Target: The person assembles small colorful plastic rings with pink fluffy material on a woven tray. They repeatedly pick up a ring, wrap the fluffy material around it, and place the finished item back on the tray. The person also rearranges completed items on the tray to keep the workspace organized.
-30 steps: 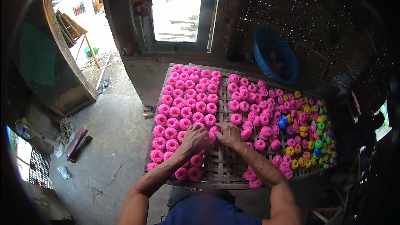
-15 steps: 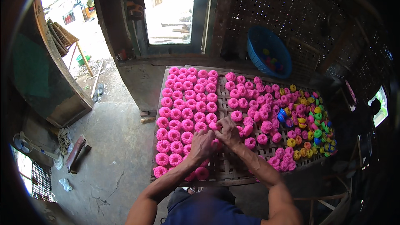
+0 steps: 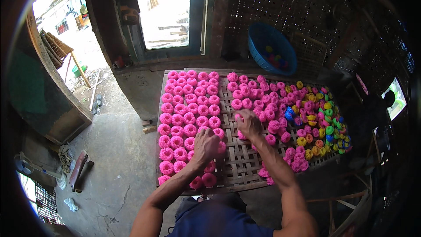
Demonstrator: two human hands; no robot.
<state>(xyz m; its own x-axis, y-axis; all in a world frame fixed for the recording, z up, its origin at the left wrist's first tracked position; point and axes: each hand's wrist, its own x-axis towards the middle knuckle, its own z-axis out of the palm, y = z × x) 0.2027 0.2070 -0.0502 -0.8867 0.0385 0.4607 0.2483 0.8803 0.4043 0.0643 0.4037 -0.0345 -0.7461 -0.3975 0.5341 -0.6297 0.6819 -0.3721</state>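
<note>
Pink, ring-shaped pieces of squiggly strands [image 3: 177, 107] stand in rows on the left half of a woven slat tray [image 3: 234, 163]. Over the lower right part of these rows is my left hand [image 3: 206, 146], its fingertips by a pink ring; blur and the hand's back hide whether it holds one. To the right, across a strip of bare slats, my right hand [image 3: 250, 125] has its fingers closed on a pink piece [image 3: 238, 116] at the edge of the loose pile. More pink pieces [image 3: 267, 105] lie jumbled there.
Yellow, green, orange and blue pieces [image 3: 330, 125] mix in at the tray's right end. A blue basin [image 3: 272, 49] holding some coloured pieces leans beyond the far edge. At left are a small fan [image 3: 44, 171] and a reddish bench-like object [image 3: 80, 169] on concrete.
My hands, close together around one pink ring before, have parted. My right hand has moved to the loose pile, while my left stays over the rows. The whole view has shifted slightly.
</note>
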